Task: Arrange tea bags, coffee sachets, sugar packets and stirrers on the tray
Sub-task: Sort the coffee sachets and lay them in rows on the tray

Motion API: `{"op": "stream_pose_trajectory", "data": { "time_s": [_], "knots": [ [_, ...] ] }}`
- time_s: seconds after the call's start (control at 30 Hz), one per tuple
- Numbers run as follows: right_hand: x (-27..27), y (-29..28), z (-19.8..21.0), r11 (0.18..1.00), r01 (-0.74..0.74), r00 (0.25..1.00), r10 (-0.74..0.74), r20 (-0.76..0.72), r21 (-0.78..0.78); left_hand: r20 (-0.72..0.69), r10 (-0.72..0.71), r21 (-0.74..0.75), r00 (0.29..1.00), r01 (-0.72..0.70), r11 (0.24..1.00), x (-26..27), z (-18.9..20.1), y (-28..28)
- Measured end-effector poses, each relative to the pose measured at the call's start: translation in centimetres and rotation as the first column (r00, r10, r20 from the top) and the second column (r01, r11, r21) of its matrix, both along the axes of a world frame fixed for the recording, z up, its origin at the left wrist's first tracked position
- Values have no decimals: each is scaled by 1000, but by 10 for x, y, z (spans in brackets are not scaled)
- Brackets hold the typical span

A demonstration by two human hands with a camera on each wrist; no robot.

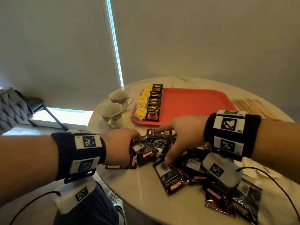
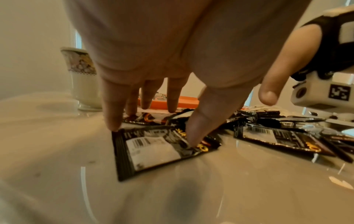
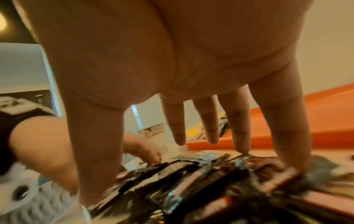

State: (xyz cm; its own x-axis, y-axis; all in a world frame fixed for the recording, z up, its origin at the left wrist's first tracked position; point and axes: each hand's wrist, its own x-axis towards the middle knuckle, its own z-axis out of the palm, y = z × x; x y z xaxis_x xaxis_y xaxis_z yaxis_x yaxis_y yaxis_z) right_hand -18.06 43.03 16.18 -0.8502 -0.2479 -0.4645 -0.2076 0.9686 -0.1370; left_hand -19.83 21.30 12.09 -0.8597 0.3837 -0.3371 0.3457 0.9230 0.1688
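Head view: the red tray point(image 1: 194, 101) carries one row of yellow tea bags point(image 1: 141, 103) and one of coffee sachets point(image 1: 155, 101); loose sachets point(image 1: 172, 176) and wooden stirrers point(image 1: 253, 106) remain on the bench point(image 1: 146, 200).

Left wrist view: the left hand point(image 2: 172, 60), grip spread, presses one sachet point(image 2: 153, 150).

Right wrist view: the right hand point(image 3: 172, 68), fingers straight, rests on the pile.

Bare tray point(image 1: 194, 106) right side, sachet rows point(image 1: 153, 104) left, cups point(image 1: 113, 111) flanking
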Motion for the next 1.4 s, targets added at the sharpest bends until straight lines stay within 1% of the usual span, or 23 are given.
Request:
{"op": "stream_pose_trajectory", "data": {
  "time_s": [0.07, 0.13, 0.2, 0.27, 0.4, 0.5, 0.57, 0.63, 0.73, 0.87, 1.0, 1.1, 1.17, 1.27, 1.33, 1.4],
  "knots": [
    [-6, -11, -4, 997, -56, 998, 56, 2, 58, 12, 24, 24, 1000, -24, 999, -1, 5, -5],
    [-13, -19, -9, 990, -102, 995, 101, 19, 94, 53, 42, 40, 998, -44, 998, -2, 9, -14],
    [-19, -25, -12, 980, -146, 989, 140, 48, 137, 89, 29, -5, 996, -28, 1000, 0, 9, -21],
    [-24, -32, -12, 958, -203, 979, 197, 48, 201, 92, 10, -48, 996, -6, 999, 1, 4, -24],
    [-28, -48, -9, 929, -292, 955, 297, 16, 228, -2, -31, -27, 1000, 31, 999, -3, 1, -21],
    [-31, -53, -12, 916, -323, 936, 347, -64, 237, -86, -56, -55, 995, 52, 997, -4, 0, -17],
    [-33, -52, -16, 918, -323, 923, 359, -138, 229, -127, -84, -26, 988, 82, 996, -3, -1, -16],
    [-37, -48, -18, 932, -310, 918, 344, -197, 185, -138, -87, 16, 987, 90, 996, -3, 0, -16],
    [-42, -37, -13, 963, -255, 932, 270, -242, 92, -145, -69, 27, 987, 74, 997, -8, 3, -15],
    [-48, -19, -5, 973, -230, 931, 218, -293, -7, -188, -28, 90, 982, 46, 995, -20, 8, -10],
    [-54, -9, -3, 974, -222, 934, 201, -296, -39, -192, -14, 145, 981, 43, 989, -28, 9, -2],
    [-58, -1, -1, 977, -211, 933, 192, -303, -29, -131, 12, 217, 991, 17, 976, -31, 3, 1],
    [-61, 5, 3, 985, -166, 938, 141, -315, -54, -90, 28, 272, 996, -2, 962, -31, 1, -1],
    [-70, 16, 13, 986, -73, 937, 17, -350, -149, -47, 76, 324, 996, -57, 944, -31, 2, -5],
    [-78, 24, 16, 976, -29, 925, -55, -376, -214, -43, 106, 320, 993, -87, 944, -32, 2, -10],
    [-84, 29, 14, 959, 19, 920, -128, -370, -283, -44, 95, 255, 995, -81, 964, -33, 1, -11]
  ]
}}
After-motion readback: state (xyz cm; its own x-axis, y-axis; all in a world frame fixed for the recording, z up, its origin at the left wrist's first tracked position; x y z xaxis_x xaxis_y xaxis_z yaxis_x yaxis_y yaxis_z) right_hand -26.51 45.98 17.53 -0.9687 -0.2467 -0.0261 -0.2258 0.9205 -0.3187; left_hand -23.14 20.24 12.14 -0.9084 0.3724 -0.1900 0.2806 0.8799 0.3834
